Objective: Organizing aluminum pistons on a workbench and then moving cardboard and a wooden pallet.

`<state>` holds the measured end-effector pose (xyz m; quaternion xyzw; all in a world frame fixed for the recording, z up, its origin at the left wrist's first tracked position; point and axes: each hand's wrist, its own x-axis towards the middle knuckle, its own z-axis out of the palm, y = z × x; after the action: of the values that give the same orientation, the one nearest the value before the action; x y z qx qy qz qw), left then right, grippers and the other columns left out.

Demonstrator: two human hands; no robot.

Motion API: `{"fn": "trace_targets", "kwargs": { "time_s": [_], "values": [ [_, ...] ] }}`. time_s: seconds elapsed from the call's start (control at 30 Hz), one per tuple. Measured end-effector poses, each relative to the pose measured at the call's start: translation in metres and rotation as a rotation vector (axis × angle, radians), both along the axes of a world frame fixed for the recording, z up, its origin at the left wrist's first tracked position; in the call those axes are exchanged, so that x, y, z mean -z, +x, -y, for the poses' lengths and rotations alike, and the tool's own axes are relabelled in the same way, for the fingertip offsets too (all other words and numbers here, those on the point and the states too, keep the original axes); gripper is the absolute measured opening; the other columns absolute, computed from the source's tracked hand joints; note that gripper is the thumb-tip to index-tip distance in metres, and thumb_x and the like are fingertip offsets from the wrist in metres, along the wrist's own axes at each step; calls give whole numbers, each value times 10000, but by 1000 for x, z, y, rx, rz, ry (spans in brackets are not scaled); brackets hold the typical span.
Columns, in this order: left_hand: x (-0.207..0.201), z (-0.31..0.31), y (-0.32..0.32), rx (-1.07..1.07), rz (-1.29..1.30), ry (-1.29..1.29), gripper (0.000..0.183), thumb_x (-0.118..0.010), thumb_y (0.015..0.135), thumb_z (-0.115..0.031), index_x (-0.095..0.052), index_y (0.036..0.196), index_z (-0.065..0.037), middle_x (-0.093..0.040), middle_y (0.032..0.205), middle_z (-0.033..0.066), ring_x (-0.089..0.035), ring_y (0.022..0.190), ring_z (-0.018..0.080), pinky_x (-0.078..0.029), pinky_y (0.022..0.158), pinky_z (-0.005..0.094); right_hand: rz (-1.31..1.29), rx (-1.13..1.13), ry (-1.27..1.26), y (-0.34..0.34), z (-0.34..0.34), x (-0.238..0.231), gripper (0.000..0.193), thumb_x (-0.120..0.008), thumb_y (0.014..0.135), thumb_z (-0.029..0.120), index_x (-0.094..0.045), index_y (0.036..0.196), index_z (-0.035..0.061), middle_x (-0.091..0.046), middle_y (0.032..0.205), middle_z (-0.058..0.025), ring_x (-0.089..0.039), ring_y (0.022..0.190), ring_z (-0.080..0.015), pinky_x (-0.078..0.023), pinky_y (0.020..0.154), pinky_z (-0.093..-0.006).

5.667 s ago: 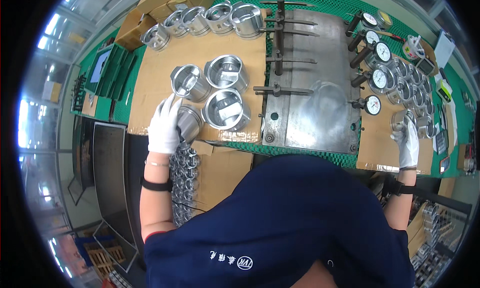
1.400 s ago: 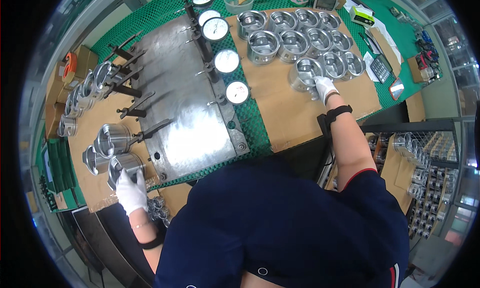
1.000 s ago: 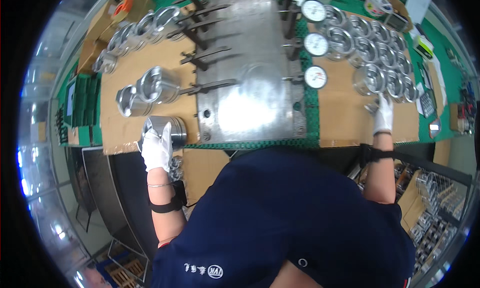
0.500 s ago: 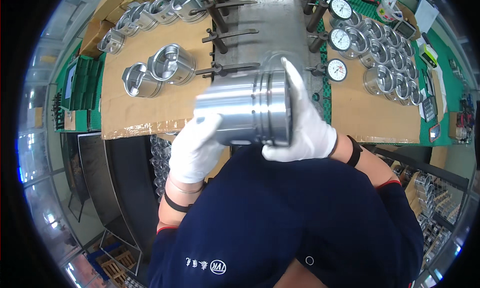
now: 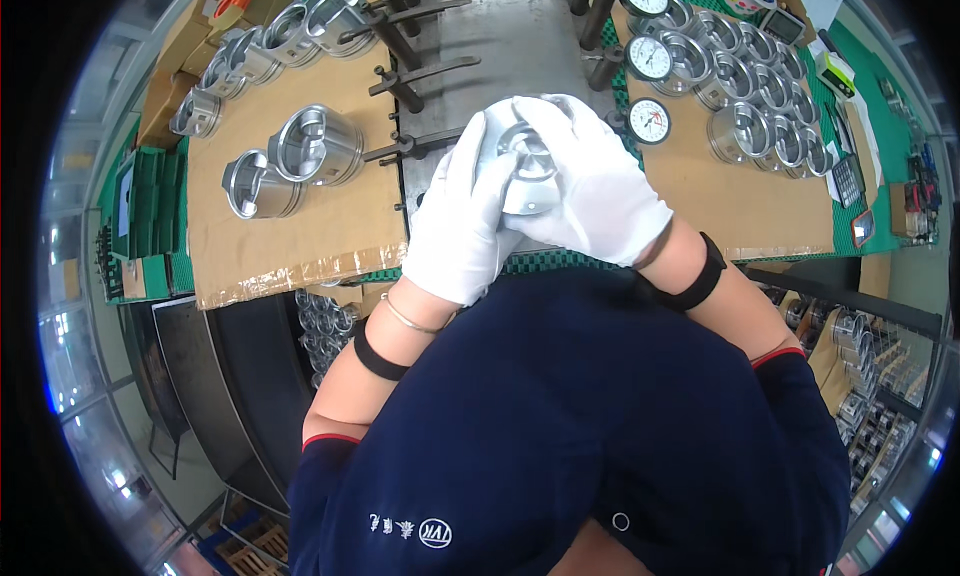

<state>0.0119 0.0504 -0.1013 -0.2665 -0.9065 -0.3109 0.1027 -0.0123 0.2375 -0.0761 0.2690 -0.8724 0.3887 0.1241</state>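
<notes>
Head view: at far left, a stack of green trays sits at the edge of the tabletop, which is covered with brown cardboard. On the cardboard lie several machined metal pistons — one small piston nearest the front edge, a larger piston just beside it, and a row of further pistons toward the back. At centre stands a grey metal fixture plate with dark clamp levers projecting to its left. In front of this plate, above the tabletop edge and close to the person's chest, both white-gloved hands enclose one shiny metal piston. The left hand wraps it from the left with fingers closed around its side; the right hand covers it from the right and top, fingers likewise gripping. To the right, three round dial gauges stand in a line — beyond them, a cluster of pistons rests on cardboard over a green mat.
</notes>
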Motion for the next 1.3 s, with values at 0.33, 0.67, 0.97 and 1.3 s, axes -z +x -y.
{"fn": "trace_targets", "kwargs": {
  "time_s": [0.33, 0.67, 0.97, 1.3],
  "values": [
    [22, -17, -32, -44, -228, 23, 735, -891, 568, -163, -499, 1190, -140, -445, 1407, 237, -588, 1125, 411, -541, 881, 407, 1335, -94, -714, 24, -37, 54, 831, -623, 913, 103, -51, 1510, 12, -542, 1211, -225, -665, 892, -254, -594, 730, -350],
    [22, -26, -56, -6, -167, 98, 693, -864, 542, -74, -519, 1140, -137, -418, 1423, 210, -531, 1195, 421, -517, 930, 424, 1237, 5, -808, 19, -33, 60, 932, -631, 885, 71, 42, 1530, 92, -600, 1035, -153, -677, 739, -239, -602, 602, -363],
    [24, -28, -60, -2, -211, 123, 654, -854, 551, -67, -526, 1113, -127, -430, 1413, 212, -526, 1200, 415, -507, 943, 422, 1222, -1, -847, 16, -35, 67, 951, -639, 878, 84, 46, 1537, 61, -622, 1002, -140, -667, 811, -204, -590, 673, -346],
    [21, -31, -60, -26, -209, 121, 669, -843, 547, -40, -524, 1128, -132, -432, 1409, 218, -522, 1202, 417, -502, 952, 427, 1207, -20, -807, 14, -38, 71, 904, -585, 926, 85, 70, 1547, 143, -602, 1136, -146, -662, 927, -222, -612, 653, -372]
  ]
}}
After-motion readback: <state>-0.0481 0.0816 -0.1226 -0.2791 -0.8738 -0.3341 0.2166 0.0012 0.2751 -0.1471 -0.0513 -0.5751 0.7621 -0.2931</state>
